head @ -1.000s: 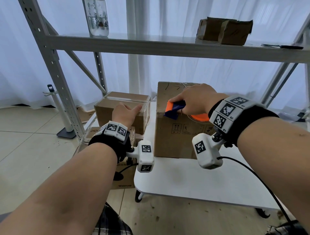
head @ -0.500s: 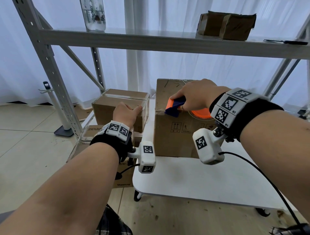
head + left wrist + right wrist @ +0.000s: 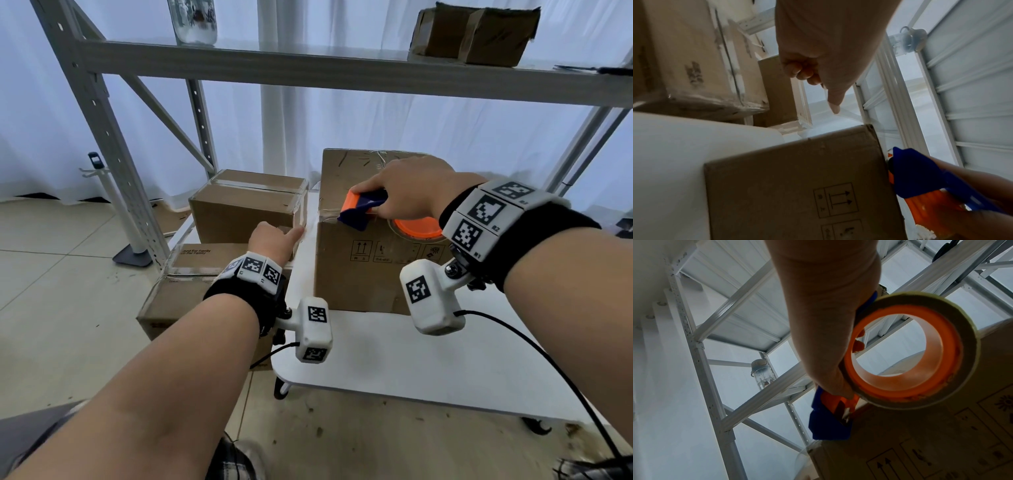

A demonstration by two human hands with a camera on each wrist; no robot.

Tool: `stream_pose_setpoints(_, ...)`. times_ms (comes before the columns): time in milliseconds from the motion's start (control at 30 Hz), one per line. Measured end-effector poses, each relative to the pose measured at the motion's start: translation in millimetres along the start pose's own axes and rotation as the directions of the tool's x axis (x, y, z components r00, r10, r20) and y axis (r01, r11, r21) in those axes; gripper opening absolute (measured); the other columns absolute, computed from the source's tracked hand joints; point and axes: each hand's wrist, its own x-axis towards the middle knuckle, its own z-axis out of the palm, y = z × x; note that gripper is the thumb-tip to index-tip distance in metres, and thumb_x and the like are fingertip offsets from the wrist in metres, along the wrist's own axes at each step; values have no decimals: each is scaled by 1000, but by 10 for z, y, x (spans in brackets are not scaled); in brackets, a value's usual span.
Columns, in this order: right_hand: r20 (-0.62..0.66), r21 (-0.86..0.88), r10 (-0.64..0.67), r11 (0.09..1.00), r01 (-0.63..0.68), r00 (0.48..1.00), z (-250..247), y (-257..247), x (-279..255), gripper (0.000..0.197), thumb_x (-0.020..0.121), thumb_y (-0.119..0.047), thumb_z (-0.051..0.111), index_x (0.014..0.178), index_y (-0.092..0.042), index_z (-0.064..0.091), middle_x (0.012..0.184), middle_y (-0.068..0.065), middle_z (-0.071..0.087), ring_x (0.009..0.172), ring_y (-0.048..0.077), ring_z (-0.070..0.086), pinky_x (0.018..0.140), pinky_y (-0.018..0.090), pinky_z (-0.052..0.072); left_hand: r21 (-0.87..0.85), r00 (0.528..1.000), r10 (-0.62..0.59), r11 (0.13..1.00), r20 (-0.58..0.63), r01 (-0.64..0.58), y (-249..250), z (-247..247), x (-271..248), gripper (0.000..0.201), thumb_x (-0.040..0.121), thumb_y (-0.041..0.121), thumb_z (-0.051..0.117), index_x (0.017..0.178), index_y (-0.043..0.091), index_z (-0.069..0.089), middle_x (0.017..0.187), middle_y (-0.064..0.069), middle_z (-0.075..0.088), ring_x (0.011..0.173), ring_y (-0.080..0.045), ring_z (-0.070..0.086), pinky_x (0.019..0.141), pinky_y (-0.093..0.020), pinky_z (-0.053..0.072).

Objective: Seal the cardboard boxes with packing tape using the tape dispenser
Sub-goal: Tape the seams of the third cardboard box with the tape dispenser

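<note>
A large cardboard box [image 3: 359,274] stands on a white table [image 3: 411,370]. My right hand [image 3: 407,192] grips a blue and orange tape dispenser [image 3: 359,210] with an orange-cored tape roll [image 3: 910,353]. The dispenser's blue nose [image 3: 828,423] presses on the box's top near its front left corner. A strip of clear tape [image 3: 310,226] runs leftward off that corner. My left hand [image 3: 274,240] is just left of the box, fingers curled and thumb [image 3: 834,104] out, and holds the strip's end. The box's top seam is mostly hidden by my right hand.
A smaller taped box [image 3: 246,209] sits left of the large one, on top of lower cartons [image 3: 205,260]. A grey rack upright [image 3: 113,164] rises at the left. The shelf overhead holds a brown box [image 3: 476,34] and a clear bottle [image 3: 195,20].
My left hand has come off the smaller box's front and moved right, into the gap beside the large box. The dispenser stays near the box's front left corner.
</note>
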Motion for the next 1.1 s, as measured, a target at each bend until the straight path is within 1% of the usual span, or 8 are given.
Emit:
stream_pose_setpoints(233,-3,-24,1,1000,-1,1000,13,-27,-28,50,93,-37,46,140,-52,35,124,-4,55,114,22,51,88,40,46,-189,990,-125,973,64,135,-45,216,-108,51,87,44,61,105,-3,61,92,-18,62,78,-23,56,76,-33,47)
stream_pose_setpoints(300,-6,-25,4,1000,-4,1000,14,-37,-38,51,93,-35,48,140,-50,36,126,-4,54,115,23,51,89,39,46,-236,984,-165,956,68,177,-55,246,-114,54,86,46,62,111,-2,59,85,-11,58,78,-23,55,74,-33,47)
stream_pose_setpoints(467,-32,-8,-4,1000,3,999,51,-22,-37,50,93,-36,47,139,-51,37,124,-5,55,115,22,49,87,39,43,-321,963,-228,910,145,263,-72,335,-183,58,85,55,60,107,1,55,78,-6,52,65,-17,49,60,-29,41)
stream_pose_setpoints(533,-38,-7,-8,1000,7,999,61,-17,-37,50,93,-36,47,139,-51,37,123,-5,55,115,22,49,86,38,42,-360,943,-242,879,230,313,-102,379,-193,60,86,56,58,117,4,57,73,-2,45,60,-15,42,58,-28,40)
stream_pose_setpoints(667,-53,-5,-16,1000,16,998,69,-9,-48,49,93,-34,45,139,-50,38,118,-6,56,106,18,49,79,35,40,-469,876,-323,749,358,468,-90,391,-215,51,80,59,65,96,12,55,72,1,40,59,-12,33,56,-23,35)
stream_pose_setpoints(800,-69,-12,-18,1000,17,997,90,-6,-54,49,93,-33,45,138,-50,38,118,-6,56,107,18,47,77,34,37,-519,847,-339,677,410,522,-59,398,-216,48,81,56,65,100,13,57,68,3,36,55,-8,28,51,-18,31)
stream_pose_setpoints(967,-75,-3,-10,1000,10,997,109,0,-46,49,92,-33,46,137,-51,39,120,-6,56,112,19,48,76,34,36,-507,869,-337,711,363,488,-38,452,-233,34,87,47,61,88,14,55,67,1,35,55,-10,27,51,-20,27)
stream_pose_setpoints(1100,-72,1,-15,1000,15,997,109,-6,-59,50,92,-32,46,138,-50,39,119,-5,55,112,19,48,78,35,37,-407,880,-337,790,335,458,-13,419,-213,38,88,50,56,83,13,51,65,1,37,54,-11,29,52,-23,28)
